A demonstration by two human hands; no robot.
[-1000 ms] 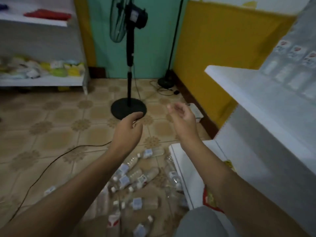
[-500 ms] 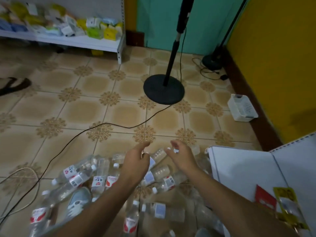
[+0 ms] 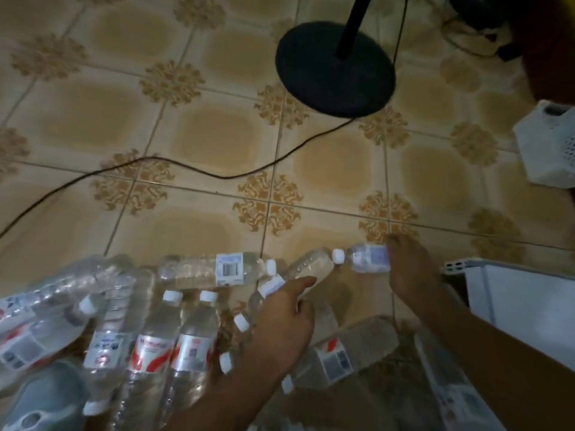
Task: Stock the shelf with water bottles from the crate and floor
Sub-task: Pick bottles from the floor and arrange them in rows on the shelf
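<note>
Several clear water bottles (image 3: 161,337) with white caps lie in a heap on the tiled floor at the bottom left and centre. My right hand (image 3: 410,272) grips the body of one bottle with a pale blue label (image 3: 367,259), which lies on the floor with its cap pointing left. My left hand (image 3: 283,318) reaches down over another lying bottle (image 3: 270,287), thumb stretched toward a third bottle (image 3: 311,267). Its fingers are hidden under the hand. The white shelf's lowest board (image 3: 516,303) is at the right edge.
A black round fan base (image 3: 336,70) with its pole stands at the top centre. A black cable (image 3: 186,169) runs across the floor tiles. A white plastic basket (image 3: 547,144) sits at the right. A grey shoe (image 3: 46,396) shows at the bottom left.
The view has tilted down from the wall and shelf to the floor. Both hands have dropped from mid-air to the bottle heap, and my right hand has taken hold of a bottle.
</note>
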